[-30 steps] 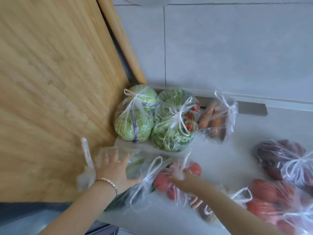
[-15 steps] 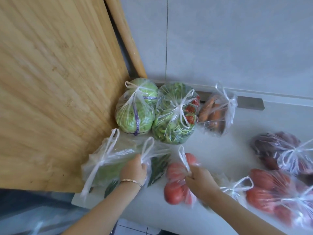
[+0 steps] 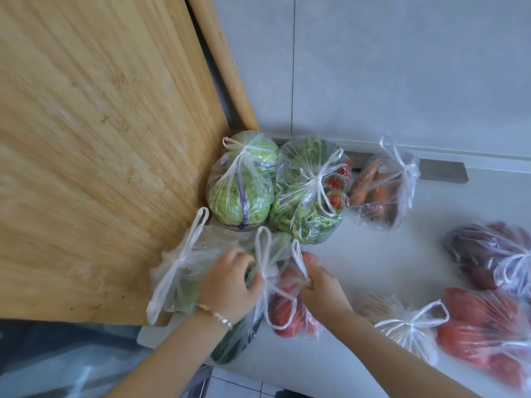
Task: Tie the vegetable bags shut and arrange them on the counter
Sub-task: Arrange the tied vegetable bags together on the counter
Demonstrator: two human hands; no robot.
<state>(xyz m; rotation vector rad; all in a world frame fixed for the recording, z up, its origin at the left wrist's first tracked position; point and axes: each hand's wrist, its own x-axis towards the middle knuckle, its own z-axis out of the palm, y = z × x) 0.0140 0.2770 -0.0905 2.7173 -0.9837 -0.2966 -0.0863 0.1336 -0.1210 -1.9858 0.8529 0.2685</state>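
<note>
Fingers of the left hand [image 3: 227,285] curl round the knotted handles of the bag of greens [image 3: 184,282], which lies at the near edge of the worktop [image 3: 388,259] against a wooden board [image 3: 100,153]. The right hand [image 3: 321,288] pinches a handle loop of the tomato bag [image 3: 283,311] just beside it. Behind them, a tied cabbage bag [image 3: 238,193], leafy bag [image 3: 304,214] and carrot bag [image 3: 376,193] sit along the wall.

Two bare forearms reach in from the near edge. The left grip [image 3: 230,282], palm down, pinches a clear plastic bag of dark greens [image 3: 241,337]; the right grip [image 3: 321,285] pinches a clear plastic bag of red tomatoes [image 3: 284,311].
</note>
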